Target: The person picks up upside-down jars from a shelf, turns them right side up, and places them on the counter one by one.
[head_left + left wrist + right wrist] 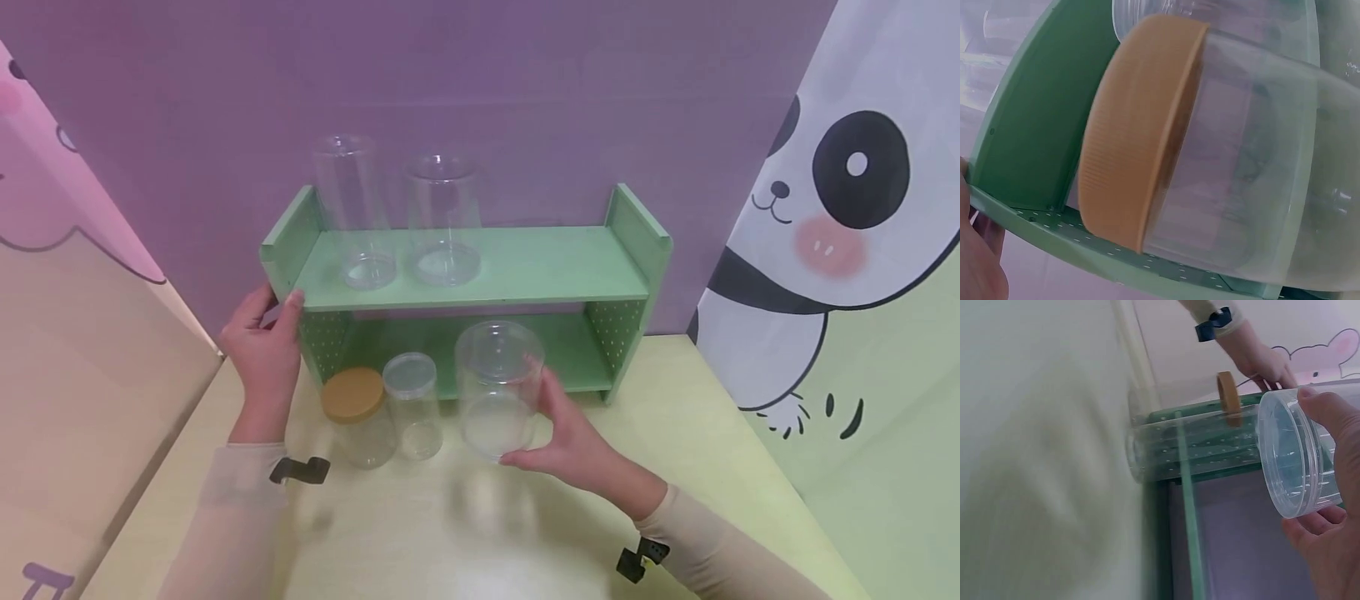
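My right hand grips a wide clear plastic jar from its right side, thumb at the base and fingers behind. The jar is held upright above the tabletop, in front of the lower shelf. In the right wrist view, fingers and thumb wrap the clear jar near one end. At the left end of a green two-tier shelf, my left hand holds the side panel, thumb on the front edge. Closest to that hand stands a clear jar with a tan lid.
A narrow clear jar stands beside the tan-lidded one on the pale table. On the upper tier are a tall clear jar and a wider clear jar. A purple wall rises behind the shelf.
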A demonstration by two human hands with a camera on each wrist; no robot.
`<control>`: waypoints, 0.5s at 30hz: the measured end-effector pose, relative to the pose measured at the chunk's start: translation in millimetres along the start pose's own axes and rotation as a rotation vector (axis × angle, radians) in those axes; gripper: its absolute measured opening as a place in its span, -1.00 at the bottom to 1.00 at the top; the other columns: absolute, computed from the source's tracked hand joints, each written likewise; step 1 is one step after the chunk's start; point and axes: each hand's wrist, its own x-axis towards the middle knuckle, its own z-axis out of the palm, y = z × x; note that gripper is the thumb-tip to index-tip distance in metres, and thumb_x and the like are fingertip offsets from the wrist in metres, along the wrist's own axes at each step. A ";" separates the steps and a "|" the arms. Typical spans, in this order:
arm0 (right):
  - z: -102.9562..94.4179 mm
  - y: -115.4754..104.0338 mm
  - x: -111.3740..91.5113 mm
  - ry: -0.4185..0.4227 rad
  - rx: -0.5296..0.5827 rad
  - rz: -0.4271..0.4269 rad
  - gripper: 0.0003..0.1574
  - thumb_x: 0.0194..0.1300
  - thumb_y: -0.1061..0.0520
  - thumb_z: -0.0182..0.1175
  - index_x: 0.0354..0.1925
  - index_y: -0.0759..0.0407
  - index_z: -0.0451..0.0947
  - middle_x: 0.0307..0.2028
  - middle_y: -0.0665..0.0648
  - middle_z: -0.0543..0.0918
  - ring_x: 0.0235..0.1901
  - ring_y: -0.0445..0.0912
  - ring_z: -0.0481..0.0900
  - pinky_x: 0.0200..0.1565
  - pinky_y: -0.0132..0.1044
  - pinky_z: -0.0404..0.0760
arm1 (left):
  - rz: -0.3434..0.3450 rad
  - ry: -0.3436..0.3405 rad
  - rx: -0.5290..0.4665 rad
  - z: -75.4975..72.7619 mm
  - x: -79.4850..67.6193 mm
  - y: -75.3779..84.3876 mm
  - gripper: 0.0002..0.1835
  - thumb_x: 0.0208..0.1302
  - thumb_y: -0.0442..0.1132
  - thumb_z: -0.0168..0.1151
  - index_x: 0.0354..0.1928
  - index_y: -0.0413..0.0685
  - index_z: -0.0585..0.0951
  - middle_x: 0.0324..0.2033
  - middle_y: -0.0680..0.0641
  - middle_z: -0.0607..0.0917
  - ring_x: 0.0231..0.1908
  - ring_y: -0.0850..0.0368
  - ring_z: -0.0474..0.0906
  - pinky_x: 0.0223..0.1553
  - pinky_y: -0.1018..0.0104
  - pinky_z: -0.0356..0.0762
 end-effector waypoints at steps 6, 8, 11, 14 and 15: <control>8.2 5.2 -3.4 -0.010 0.004 0.011 0.63 0.02 0.24 0.79 0.77 -0.09 -0.03 0.45 0.17 0.55 0.41 0.15 0.57 0.41 0.32 0.53 | -0.030 -0.036 0.032 -6.2 1.8 6.1 -0.62 0.50 -0.24 0.48 0.30 -0.05 0.78 0.07 0.00 0.81 0.08 0.20 0.69 0.12 0.45 0.73; 10.4 6.7 -5.9 -0.016 0.008 0.026 0.63 0.02 0.23 0.79 0.77 -0.10 -0.03 0.46 0.16 0.54 0.41 0.16 0.57 0.41 0.34 0.53 | -0.022 0.018 0.020 -6.9 -2.7 13.1 -0.62 0.49 -0.26 0.47 0.28 -0.14 0.76 0.07 0.01 0.78 0.12 0.15 0.67 0.21 0.41 0.66; 12.4 8.3 -9.0 -0.028 0.014 0.042 0.63 0.03 0.21 0.80 0.78 -0.13 -0.03 0.49 0.14 0.51 0.43 0.16 0.55 0.42 0.34 0.52 | 0.044 0.128 -0.044 -3.8 -16.0 30.5 -0.70 0.44 -0.33 0.44 0.14 -0.24 0.72 -0.01 0.07 0.71 0.11 0.11 0.65 0.24 0.32 0.59; 13.2 8.4 -10.1 -0.033 0.014 0.037 0.61 0.03 0.22 0.79 0.77 -0.12 -0.01 0.51 0.14 0.48 0.45 0.17 0.53 0.43 0.35 0.51 | 0.182 0.096 -0.136 3.8 -33.9 49.1 -0.78 0.38 -0.39 0.40 -0.04 -0.42 0.69 -0.12 0.07 0.69 -0.01 0.11 0.65 0.12 0.30 0.60; 13.4 8.2 -9.9 -0.033 0.014 0.033 0.60 0.04 0.22 0.79 0.77 -0.11 0.00 0.51 0.15 0.48 0.45 0.18 0.52 0.43 0.36 0.50 | 0.218 0.035 -0.159 6.8 -40.2 55.0 -0.78 0.39 -0.39 0.40 -0.06 -0.45 0.68 -0.14 0.07 0.69 -0.05 0.13 0.65 0.08 0.33 0.61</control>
